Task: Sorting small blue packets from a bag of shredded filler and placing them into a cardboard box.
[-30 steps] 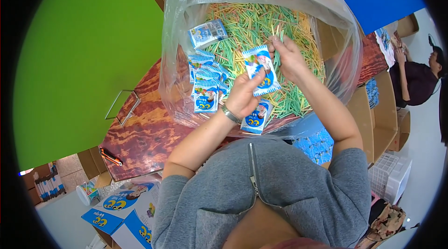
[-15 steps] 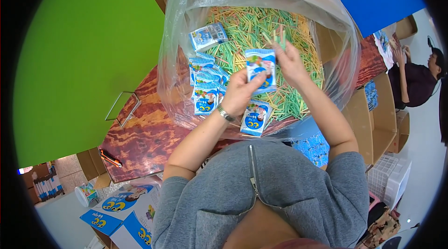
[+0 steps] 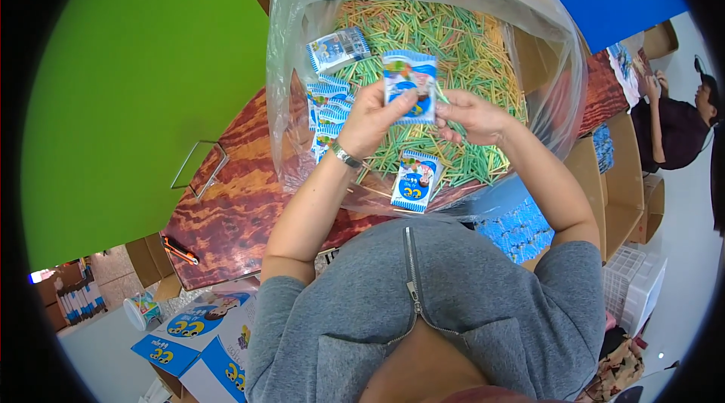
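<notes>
One blue-and-white packet (image 3: 411, 74) is held up near the centre of the frame, above a broad heap of thin green, yellow and pinkish sticks (image 3: 453, 37). The left hand (image 3: 375, 117) has its grip closed on this packet, the thumb pressed across its printed front. A metal watch (image 3: 346, 154) circles that wrist. The right hand (image 3: 477, 117) is just beside the packet's right edge, fingers curled; whether its grip touches the packet or pinches any sticks, I cannot tell.

The sticks lie in a large clear plastic bag (image 3: 287, 33), its mouth spread wide in the upper middle of the frame. At the heap's upper left lies a single packet (image 3: 338, 51); below it an overlapping cluster of packets (image 3: 323, 110) is partly covered by the left hand and wrist. Another packet (image 3: 417, 179) lies apart, below the hands, near the bag's lower edge.

The bag rests on a reddish wood-grain bench (image 3: 226, 233). At left on it are a bent metal wire piece (image 3: 214, 180) and, lower down, an orange-and-black cutter (image 3: 180, 251). A printed white-and-blue box (image 3: 211, 342) fills the lower left. At the right are an open cardboard box (image 3: 623, 191) and, farther out, a co-worker in a dark top (image 3: 676, 135).
</notes>
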